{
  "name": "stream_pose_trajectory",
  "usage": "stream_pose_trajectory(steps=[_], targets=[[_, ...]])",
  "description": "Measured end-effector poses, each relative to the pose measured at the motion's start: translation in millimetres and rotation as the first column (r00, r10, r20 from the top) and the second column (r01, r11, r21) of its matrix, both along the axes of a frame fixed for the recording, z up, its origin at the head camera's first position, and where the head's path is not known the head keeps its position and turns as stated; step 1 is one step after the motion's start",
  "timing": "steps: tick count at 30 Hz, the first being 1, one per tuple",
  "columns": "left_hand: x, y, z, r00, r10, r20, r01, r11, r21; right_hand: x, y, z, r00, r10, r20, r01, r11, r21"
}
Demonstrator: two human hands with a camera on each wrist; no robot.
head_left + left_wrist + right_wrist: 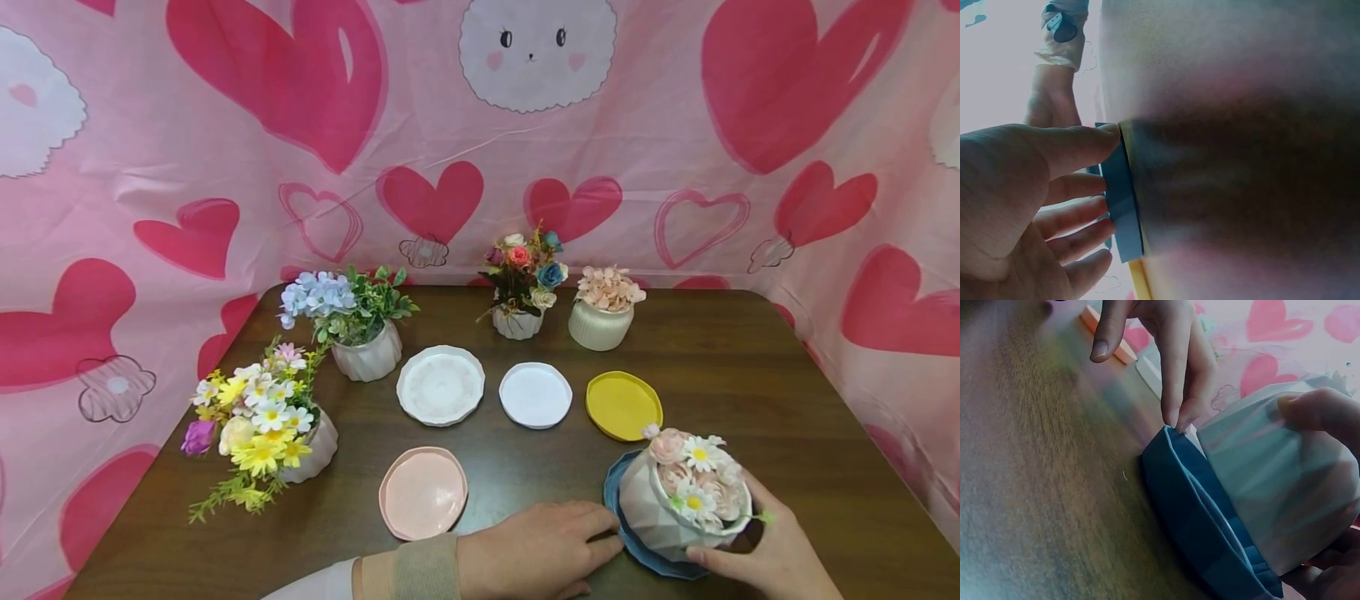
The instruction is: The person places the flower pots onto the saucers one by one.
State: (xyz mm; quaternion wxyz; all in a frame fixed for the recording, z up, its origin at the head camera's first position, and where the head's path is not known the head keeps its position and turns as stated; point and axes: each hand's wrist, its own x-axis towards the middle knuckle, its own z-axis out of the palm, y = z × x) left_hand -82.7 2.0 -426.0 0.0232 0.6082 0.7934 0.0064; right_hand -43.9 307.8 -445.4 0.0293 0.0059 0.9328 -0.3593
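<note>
A white faceted flowerpot (643,500) holding pale pink roses and daisies stands over a blue scalloped saucer (656,562) at the table's front right. My right hand (783,546) grips the pot from the right, thumb low at the front in the head view. In the right wrist view the pot's base meets the saucer's inside; whether it sits fully flat I cannot tell. With straight fingers my left hand (536,546) touches the saucer's left edge. The left wrist view shows its thumb and fingertips against the saucer's blue side (1124,206).
A pink saucer (423,493), two white saucers (441,386) (536,396) and a yellow saucer (624,406) lie mid-table. Potted flowers stand left and behind: yellow-and-white (262,417), blue (318,296), mixed roses (521,275), pale peach (607,292). A heart-print cloth (420,125) hangs behind.
</note>
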Motion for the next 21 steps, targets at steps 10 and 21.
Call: stream_pose_trajectory(steps=[10, 21], targets=[[1.7, 0.3, -1.9, 0.999, 0.006, -0.047, -0.005, 1.0, 0.012, -0.7, -1.5, -4.9, 1.0, 0.012, -0.008, -0.013, 1.0, -0.004], [2.7, 1.2, -0.5, 0.998, 0.007, -0.061, -0.006, 1.0, 0.015, -0.9, -3.6, -6.0, 1.0, 0.012, 0.004, -0.012, 1.0, -0.006]])
